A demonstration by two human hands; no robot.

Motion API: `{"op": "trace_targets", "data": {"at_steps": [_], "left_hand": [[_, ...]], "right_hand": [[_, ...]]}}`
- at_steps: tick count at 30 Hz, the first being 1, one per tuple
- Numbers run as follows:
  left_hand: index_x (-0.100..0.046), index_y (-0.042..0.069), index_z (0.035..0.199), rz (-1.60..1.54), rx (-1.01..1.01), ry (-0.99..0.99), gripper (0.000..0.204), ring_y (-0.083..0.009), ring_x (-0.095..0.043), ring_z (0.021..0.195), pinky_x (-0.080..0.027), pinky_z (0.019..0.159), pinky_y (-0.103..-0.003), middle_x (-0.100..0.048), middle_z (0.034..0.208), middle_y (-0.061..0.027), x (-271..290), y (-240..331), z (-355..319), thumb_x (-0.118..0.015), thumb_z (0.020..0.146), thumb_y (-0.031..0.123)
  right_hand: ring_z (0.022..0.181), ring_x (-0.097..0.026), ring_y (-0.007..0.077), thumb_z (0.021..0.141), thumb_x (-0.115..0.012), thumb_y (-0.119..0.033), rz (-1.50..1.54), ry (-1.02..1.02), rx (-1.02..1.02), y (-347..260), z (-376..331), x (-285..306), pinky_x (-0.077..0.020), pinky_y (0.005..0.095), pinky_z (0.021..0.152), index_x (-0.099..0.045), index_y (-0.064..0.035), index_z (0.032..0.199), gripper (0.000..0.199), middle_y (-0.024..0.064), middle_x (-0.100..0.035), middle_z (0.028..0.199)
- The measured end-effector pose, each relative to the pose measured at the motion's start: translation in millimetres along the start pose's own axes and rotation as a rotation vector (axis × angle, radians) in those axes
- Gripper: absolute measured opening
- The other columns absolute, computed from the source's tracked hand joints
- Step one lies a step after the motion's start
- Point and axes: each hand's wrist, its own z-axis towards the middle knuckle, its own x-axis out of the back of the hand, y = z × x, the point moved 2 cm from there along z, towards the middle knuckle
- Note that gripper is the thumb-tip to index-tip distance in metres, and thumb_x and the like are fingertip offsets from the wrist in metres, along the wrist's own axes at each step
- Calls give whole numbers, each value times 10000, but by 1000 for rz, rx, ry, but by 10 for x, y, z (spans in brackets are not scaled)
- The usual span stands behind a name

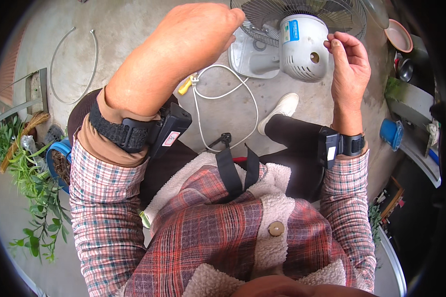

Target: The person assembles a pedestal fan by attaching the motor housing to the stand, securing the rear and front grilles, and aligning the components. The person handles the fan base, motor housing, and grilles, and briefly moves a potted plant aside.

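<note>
A white electric fan stands on the concrete floor in front of me, with its motor housing (pixel 302 47) turned toward me and its wire grille (pixel 344 17) behind it. My left hand (pixel 193 34) is raised close to the camera. Its fingers curl down at the grille's left edge, above the fan's white base (pixel 248 57), and the fingertips are hidden. My right hand (pixel 349 64) hovers just right of the motor housing, thumb and forefinger pinched together. Whether anything small sits between them cannot be seen. Both wrists wear black bands.
A white cord (pixel 223 94) loops across the floor to a black plug (pixel 225 138), with a yellow piece (pixel 184 86) beside it. My white shoe (pixel 282 106) rests near the fan. A wire ring (pixel 74 64), green plants (pixel 34 188), a blue pot (pixel 59 158), a pink bowl (pixel 399 34) and a blue cup (pixel 391 132) stand around.
</note>
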Motion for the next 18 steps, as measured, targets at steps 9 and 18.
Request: {"op": "trace_targets", "data": {"at_steps": [9,18], "left_hand": [[-559,55,935,1,8,29,182,-359,-620,791,-498,657,-438,-624,862,-133,2,17,21,-654,807,142],[-559,58,934,-10,31,-36,181,-351,-623,783,-503,654,-432,-610,835,-136,-31,35,24,-655,808,146]], "right_hand": [[863,-636,120,870,-643,-14,31,47,-39,-43,49,75,-520,246,782,-626,5,1010,143,48,-658,936],[799,-617,95,882,-660,-65,83,90,-33,-46,60,147,-499,229,744,-621,-1,985,128,23,-646,895]]}}
